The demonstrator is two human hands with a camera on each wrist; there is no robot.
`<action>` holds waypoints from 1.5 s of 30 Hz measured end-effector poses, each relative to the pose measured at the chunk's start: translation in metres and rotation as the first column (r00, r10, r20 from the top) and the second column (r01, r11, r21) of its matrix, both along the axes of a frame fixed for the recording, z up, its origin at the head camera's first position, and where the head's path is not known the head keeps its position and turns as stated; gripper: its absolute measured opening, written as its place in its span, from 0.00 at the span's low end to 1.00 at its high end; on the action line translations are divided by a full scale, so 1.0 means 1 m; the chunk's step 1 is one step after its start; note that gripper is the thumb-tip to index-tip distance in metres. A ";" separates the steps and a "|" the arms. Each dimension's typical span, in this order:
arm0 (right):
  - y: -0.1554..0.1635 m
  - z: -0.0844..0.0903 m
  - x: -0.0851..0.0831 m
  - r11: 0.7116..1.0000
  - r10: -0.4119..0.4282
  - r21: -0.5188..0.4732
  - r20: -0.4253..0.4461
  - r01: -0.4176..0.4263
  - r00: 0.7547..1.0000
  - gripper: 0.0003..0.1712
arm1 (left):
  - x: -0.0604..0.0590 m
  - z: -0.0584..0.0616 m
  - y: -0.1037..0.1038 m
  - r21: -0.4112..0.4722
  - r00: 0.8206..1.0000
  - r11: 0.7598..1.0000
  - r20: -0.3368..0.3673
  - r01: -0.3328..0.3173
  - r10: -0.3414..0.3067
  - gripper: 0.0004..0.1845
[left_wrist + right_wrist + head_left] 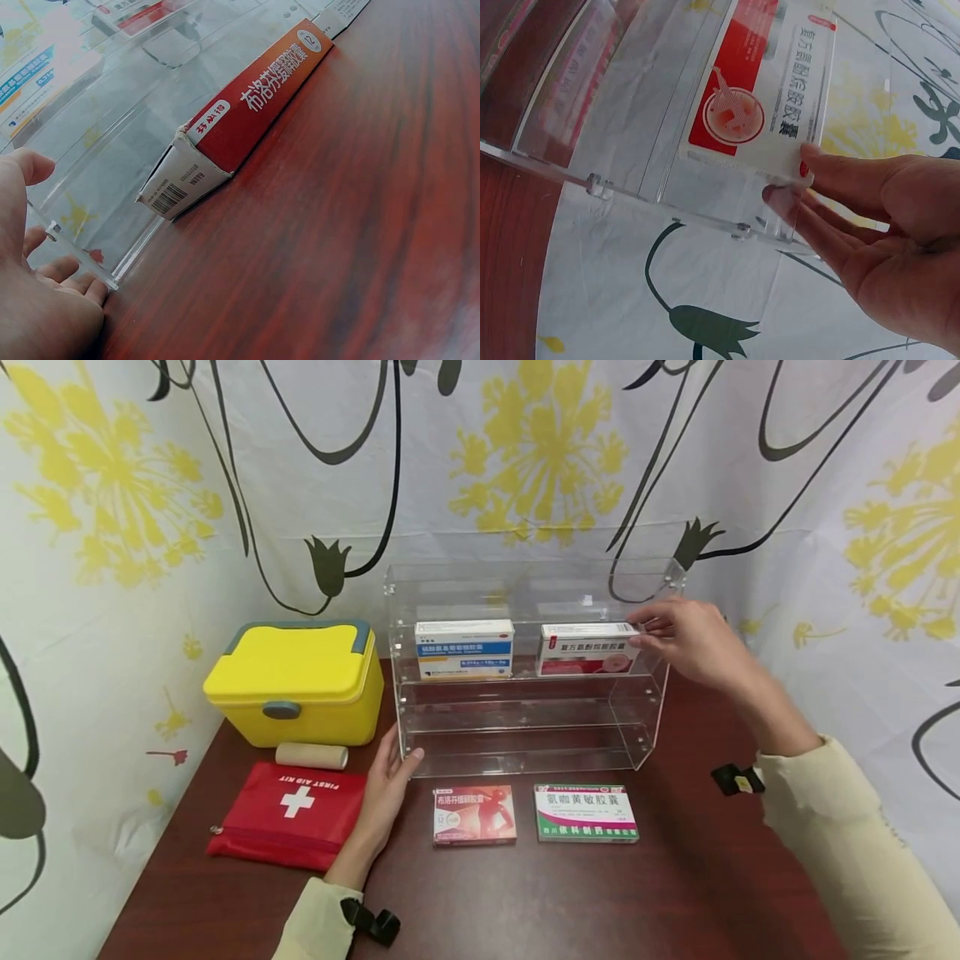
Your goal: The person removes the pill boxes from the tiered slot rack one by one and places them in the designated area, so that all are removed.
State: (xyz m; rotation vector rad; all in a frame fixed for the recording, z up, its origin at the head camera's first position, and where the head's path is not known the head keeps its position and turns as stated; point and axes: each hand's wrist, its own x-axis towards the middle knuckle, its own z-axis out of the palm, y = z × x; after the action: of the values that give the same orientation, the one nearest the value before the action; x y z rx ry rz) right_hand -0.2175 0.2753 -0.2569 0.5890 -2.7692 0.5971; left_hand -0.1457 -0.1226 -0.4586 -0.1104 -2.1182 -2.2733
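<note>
Apparently red-and-white box [761, 86] end against right hand [889, 232] fingers [840, 174].

The red pouch [288, 814] reads "FIRST AID KIT", upside down.

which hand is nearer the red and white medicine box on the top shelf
Right. The right hand touches the red and white box at its end; the left hand rests at the clear shelf's bottom left corner.
</note>
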 end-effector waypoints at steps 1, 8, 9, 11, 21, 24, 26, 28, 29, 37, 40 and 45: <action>0.001 0.000 -0.001 1.000 -0.003 -0.010 0.008 0.003 1.000 0.15 | 0.000 0.000 0.000 -0.003 1.000 1.000 0.001 0.002 -0.002 0.36; 0.006 -0.001 -0.003 0.990 -0.043 -0.134 0.043 0.049 0.998 0.15 | 0.001 0.002 0.000 -0.012 1.000 1.000 0.003 0.009 -0.009 0.36; 0.007 -0.001 -0.003 0.987 -0.051 -0.152 0.040 0.056 0.998 0.14 | 0.000 0.002 0.000 -0.012 1.000 1.000 0.003 0.009 -0.009 0.36; 0.007 -0.002 -0.004 0.980 -0.064 -0.186 0.025 0.068 0.998 0.14 | 0.001 0.002 0.001 -0.013 1.000 1.000 0.006 0.009 -0.009 0.36; 0.009 0.002 -0.002 0.947 -0.087 -0.311 -0.017 0.077 0.996 0.14 | 0.001 0.003 0.001 -0.024 1.000 1.000 0.008 0.014 -0.014 0.36; 0.009 0.006 -0.001 0.935 -0.084 -0.347 -0.030 0.069 0.996 0.14 | -0.003 -0.006 0.000 -0.017 1.000 1.000 0.013 0.009 -0.009 0.36; 0.010 0.009 0.000 0.931 -0.079 -0.361 -0.039 0.060 0.996 0.14 | -0.006 -0.014 -0.001 -0.012 1.000 1.000 0.013 0.004 -0.004 0.36; 0.010 0.012 0.001 0.926 -0.078 -0.373 -0.050 0.054 0.996 0.14 | -0.010 -0.023 -0.002 -0.009 1.000 1.000 0.012 -0.004 0.004 0.36; 0.010 0.013 0.001 0.923 -0.074 -0.381 -0.054 0.048 0.996 0.15 | -0.010 -0.025 -0.002 -0.012 1.000 1.000 0.007 -0.005 0.006 0.36; 0.010 0.024 0.009 0.902 -0.067 -0.430 -0.093 0.020 0.993 0.16 | -0.011 -0.031 -0.001 -0.027 0.999 0.999 -0.018 -0.036 0.036 0.35; 0.010 0.028 0.013 0.896 -0.076 -0.443 -0.130 0.011 0.989 0.16 | -0.011 -0.030 -0.001 -0.020 0.999 0.999 -0.009 -0.041 0.040 0.35; 0.010 0.034 0.022 0.891 -0.072 -0.453 -0.173 -0.014 0.982 0.16 | -0.011 -0.029 -0.001 -0.015 0.999 0.999 0.010 -0.051 0.051 0.34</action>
State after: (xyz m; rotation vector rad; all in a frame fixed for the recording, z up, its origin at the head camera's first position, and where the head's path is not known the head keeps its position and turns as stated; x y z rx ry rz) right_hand -0.1959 0.2857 -0.2234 0.4652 -2.3410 1.0803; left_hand -0.1568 -0.1241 -0.4876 -0.0448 -2.1179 -2.2355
